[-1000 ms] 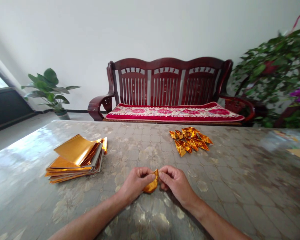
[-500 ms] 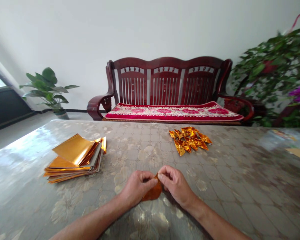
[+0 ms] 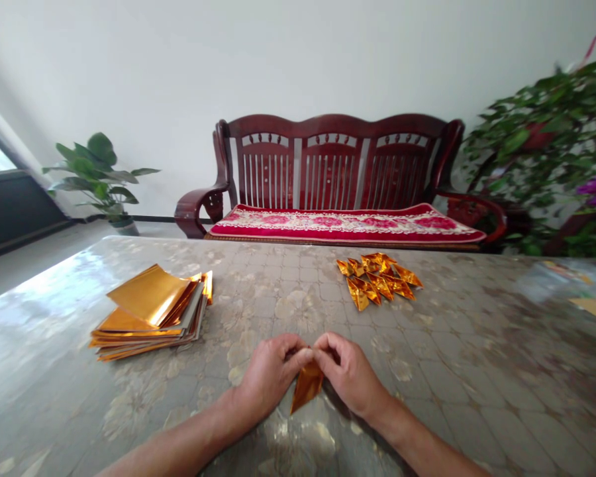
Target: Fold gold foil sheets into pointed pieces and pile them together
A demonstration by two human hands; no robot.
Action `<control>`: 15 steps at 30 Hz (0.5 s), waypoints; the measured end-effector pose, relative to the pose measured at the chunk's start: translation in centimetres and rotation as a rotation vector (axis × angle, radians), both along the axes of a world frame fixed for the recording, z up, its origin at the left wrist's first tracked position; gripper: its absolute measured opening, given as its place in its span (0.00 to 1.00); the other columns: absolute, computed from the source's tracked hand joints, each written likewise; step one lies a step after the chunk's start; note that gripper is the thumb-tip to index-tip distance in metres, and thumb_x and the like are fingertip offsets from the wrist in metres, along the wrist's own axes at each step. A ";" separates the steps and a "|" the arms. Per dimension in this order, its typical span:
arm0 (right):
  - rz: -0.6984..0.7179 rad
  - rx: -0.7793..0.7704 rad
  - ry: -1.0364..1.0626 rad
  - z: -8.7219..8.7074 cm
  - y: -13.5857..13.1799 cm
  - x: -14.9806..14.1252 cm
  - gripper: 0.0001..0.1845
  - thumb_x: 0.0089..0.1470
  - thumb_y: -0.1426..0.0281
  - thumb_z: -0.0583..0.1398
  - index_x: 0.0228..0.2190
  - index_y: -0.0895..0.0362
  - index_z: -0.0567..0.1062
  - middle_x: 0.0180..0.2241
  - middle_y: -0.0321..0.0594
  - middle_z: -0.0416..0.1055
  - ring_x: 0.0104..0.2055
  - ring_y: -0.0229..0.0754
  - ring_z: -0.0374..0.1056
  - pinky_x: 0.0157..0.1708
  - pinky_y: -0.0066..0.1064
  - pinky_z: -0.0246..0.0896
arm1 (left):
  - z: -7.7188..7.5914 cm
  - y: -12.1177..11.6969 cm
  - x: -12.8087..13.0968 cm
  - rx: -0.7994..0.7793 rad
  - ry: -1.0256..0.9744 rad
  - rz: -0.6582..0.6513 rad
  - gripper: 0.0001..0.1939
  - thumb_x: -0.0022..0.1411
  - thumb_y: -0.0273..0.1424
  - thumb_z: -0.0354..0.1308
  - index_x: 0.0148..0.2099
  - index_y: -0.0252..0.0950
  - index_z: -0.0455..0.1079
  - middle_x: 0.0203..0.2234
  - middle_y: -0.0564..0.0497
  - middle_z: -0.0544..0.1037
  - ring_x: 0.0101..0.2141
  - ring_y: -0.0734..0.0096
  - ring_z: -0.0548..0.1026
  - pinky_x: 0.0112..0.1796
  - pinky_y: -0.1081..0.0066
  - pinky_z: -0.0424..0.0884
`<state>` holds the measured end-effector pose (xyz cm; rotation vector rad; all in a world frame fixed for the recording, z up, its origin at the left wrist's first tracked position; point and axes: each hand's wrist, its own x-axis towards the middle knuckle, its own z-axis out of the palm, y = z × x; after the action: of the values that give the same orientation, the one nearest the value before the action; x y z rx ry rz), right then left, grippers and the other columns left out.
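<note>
Between my two hands is a piece of gold foil paper (image 3: 308,385), partly folded, with a pointed end hanging down toward me. My left hand (image 3: 274,366) pinches its upper edge between thumb and fingers. On the other side, my right hand (image 3: 348,370) pinches the same edge, the two thumb tips almost meeting. The fingers behind the paper are hidden. Beyond my hands, to the right, lies a group of folded gold paper pieces (image 3: 379,278) with pointed ends. A stack of flat gold foil sheets (image 3: 149,298) sits to the left.
The table (image 3: 258,278) has a patterned, shiny cover. Clear plastic packaging (image 3: 556,279) and a tan flat piece (image 3: 595,309) lie at the right. Behind the table stands a wooden bench (image 3: 330,165) with a red cushion (image 3: 347,224). Potted plants (image 3: 99,172) flank it.
The gold paper has turned so that its pointed end now hangs lower, toward me. My thumbs have come closer together at its top edge. The stack and folded pieces stay put.
</note>
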<state>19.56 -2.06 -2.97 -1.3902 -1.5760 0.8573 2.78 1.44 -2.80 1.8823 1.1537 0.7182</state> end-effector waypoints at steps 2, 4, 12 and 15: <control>-0.007 0.013 -0.071 0.0 -0.1 0.0 0.10 0.55 0.66 0.58 0.24 0.56 0.72 0.22 0.33 0.66 0.25 0.37 0.61 0.27 0.27 0.54 | 0.1 0.1 -0.1 0.023 0.017 0.014 0.14 0.62 0.36 0.53 0.27 0.34 0.69 0.20 0.57 0.67 0.25 0.74 0.65 0.26 0.75 0.56; -0.016 0.036 -0.127 0.0 -0.2 -0.1 0.10 0.55 0.67 0.59 0.24 0.56 0.72 0.22 0.33 0.67 0.25 0.37 0.62 0.27 0.27 0.53 | 0.3 0.2 -0.2 0.007 0.024 0.004 0.15 0.62 0.37 0.54 0.26 0.34 0.69 0.19 0.57 0.67 0.25 0.74 0.64 0.26 0.76 0.55; 0.040 -0.032 0.040 0.0 -0.1 0.0 0.09 0.56 0.66 0.58 0.27 0.56 0.72 0.26 0.33 0.68 0.30 0.39 0.64 0.31 0.27 0.58 | 0.6 0.2 -0.4 0.024 -0.015 -0.020 0.14 0.62 0.35 0.54 0.26 0.34 0.69 0.20 0.57 0.69 0.25 0.74 0.66 0.27 0.77 0.58; 0.059 -0.093 0.066 0.0 0.0 -0.1 0.10 0.57 0.64 0.57 0.27 0.55 0.70 0.25 0.32 0.67 0.31 0.39 0.63 0.31 0.26 0.57 | 0.4 0.1 -0.3 0.040 -0.024 0.004 0.14 0.62 0.35 0.53 0.26 0.34 0.69 0.20 0.56 0.69 0.25 0.74 0.67 0.27 0.76 0.58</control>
<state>19.46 -2.04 -2.96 -1.3714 -1.5502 1.0135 2.43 1.49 -2.37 1.8996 1.1361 0.7694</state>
